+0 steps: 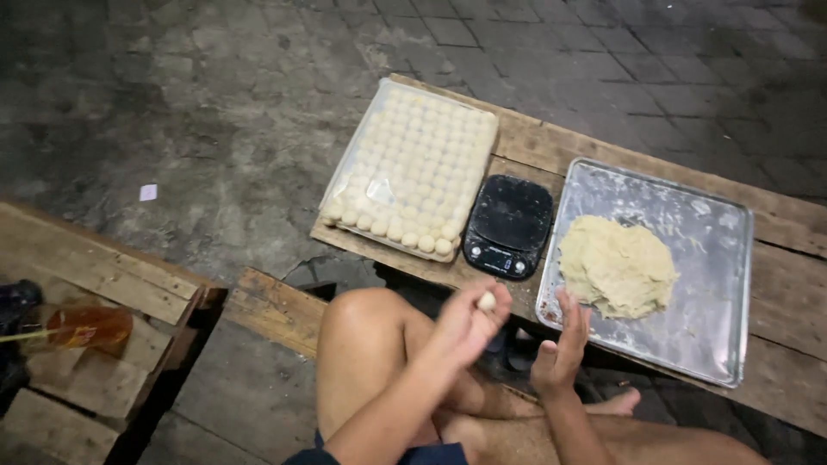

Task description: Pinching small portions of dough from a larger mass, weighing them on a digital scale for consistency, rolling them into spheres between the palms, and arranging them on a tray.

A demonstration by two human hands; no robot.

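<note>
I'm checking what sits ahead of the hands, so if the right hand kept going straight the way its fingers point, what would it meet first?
The right hand points up and away, so it would probably first meet the near rim of the metal tray, then the dough mound. Depth is unclear here.

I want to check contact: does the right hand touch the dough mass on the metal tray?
Apart. The head view shows bare tray between right hand and dough mass.

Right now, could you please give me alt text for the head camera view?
A seated person's left hand pinches a small dough ball beside the open right hand, above a metal tray of dough, a black kitchen scale and a covered tray of dough balls.
</note>
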